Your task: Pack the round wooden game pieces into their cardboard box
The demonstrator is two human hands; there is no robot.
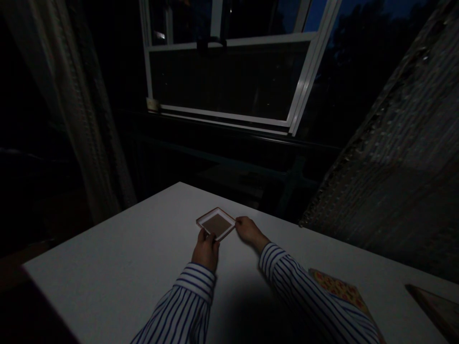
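A small, shallow square box (218,223) with a brown rim, white inner sides and a brown bottom is at the far part of the white table (118,263). One of its corners points towards me. My left hand (206,249) grips the near left side, thumb and fingers closed on its edge. At the right corner, my right hand (248,229) pinches the rim with curled fingers. No contents show inside the box. In the dim light I cannot tell whether it rests on the table or is slightly raised.
A flat piece with a yellow and red pattern (339,288) lies partly behind my right sleeve. Further right is a dark-edged flat thing (435,306), cut off by the view. A white-framed window (299,91) stands beyond the table, with curtains (390,157) at both sides.
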